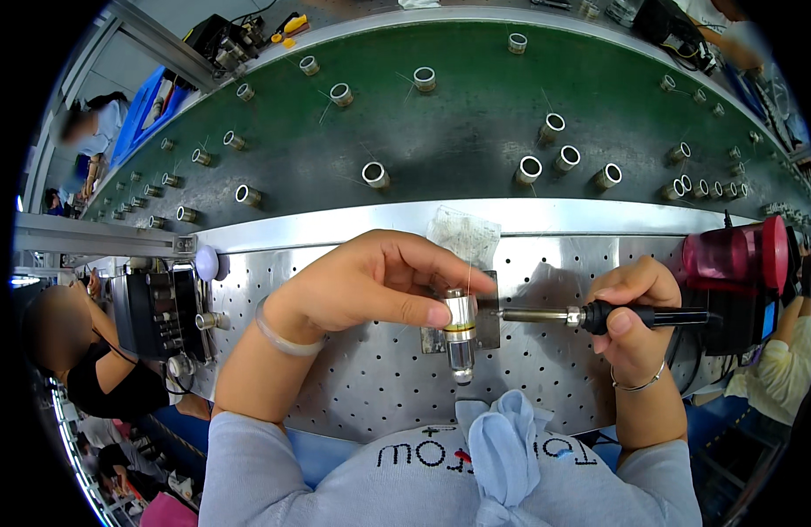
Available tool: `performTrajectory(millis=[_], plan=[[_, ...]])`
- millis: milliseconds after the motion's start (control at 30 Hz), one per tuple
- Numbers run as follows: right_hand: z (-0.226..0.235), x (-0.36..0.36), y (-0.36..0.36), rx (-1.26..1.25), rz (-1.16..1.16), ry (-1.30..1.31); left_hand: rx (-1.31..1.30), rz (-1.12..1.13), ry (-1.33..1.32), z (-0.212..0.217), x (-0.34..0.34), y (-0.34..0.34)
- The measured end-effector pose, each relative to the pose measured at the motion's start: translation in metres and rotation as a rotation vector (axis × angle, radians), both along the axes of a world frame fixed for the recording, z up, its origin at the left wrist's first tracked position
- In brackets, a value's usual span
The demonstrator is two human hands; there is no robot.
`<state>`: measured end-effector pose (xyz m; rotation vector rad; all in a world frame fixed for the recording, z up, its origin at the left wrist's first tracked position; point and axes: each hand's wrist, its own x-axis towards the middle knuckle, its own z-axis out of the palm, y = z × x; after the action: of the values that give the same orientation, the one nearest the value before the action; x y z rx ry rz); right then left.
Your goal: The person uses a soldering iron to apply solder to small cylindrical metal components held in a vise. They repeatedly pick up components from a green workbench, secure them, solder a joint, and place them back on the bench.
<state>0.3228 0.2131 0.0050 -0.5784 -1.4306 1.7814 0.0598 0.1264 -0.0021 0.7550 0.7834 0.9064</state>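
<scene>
A stepped metal cylinder point(461, 318) with a yellow ring round it sits just right of the frame's centre, tilted with its narrow, rounded end toward the lower edge. It looks rigid and dense for its size, probably easy to lift but smooth enough to slip in a damp grip. A thin wire point(470, 263) rises from its upper end; that seems the fragile part, likely to bend if brushed. The broad upper barrel looks the best hold, clear of the wire.

The left hand point(357, 285) has the barrel there, thumb on its left side and curled fingers behind, closed only to its width. The right hand point(642, 281) is wrapped round the black handle of a soldering iron point(546, 315), whose tip points left, just beside the cylinder. The iron should be held by that handle alone, as its metal shaft may be hot.

Behind the cylinder lies a dark metal block point(489, 332) on the perforated metal counter point(370, 373), with a whitish cloth point(465, 235) above it in the frame. A red-pink container point(730, 253) stands at the right. Across the top, a green conveyor belt point(467, 114) carries upright hollow metal cylinders point(375, 176), some trailing fine wires.
</scene>
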Motion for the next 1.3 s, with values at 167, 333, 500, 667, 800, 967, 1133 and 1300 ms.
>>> performTrajectory(millis=[167, 333, 500, 667, 800, 967, 1133, 1300], plan=[[0.0, -0.003, -0.003, 0.018, 0.065, 0.028, 0.021, 0.141, -0.11, -0.004, 0.009, -0.008], [0.001, -0.005, -0.007, 0.031, 0.075, -0.021, 0.144, 0.233, -0.029, -0.009, 0.013, -0.011], [0.002, -0.006, -0.009, 0.017, 0.086, -0.053, 0.183, 0.332, -0.023, -0.009, 0.017, -0.014], [0.0, -0.005, -0.01, 0.033, 0.078, -0.065, 0.28, 0.313, 0.029, -0.01, 0.015, -0.013], [-0.001, -0.004, -0.009, 0.084, 0.07, -0.082, 0.333, 0.299, 0.037, -0.012, 0.014, -0.011], [-0.003, -0.004, -0.009, 0.068, 0.057, -0.052, 0.329, 0.298, 0.041, -0.013, 0.014, -0.011], [-0.003, -0.004, -0.008, 0.06, 0.065, -0.061, 0.312, 0.3, 0.035, -0.012, 0.014, -0.011], [-0.006, -0.003, -0.006, 0.054, 0.092, -0.041, 0.327, 0.289, 0.037, -0.014, 0.013, -0.01]])
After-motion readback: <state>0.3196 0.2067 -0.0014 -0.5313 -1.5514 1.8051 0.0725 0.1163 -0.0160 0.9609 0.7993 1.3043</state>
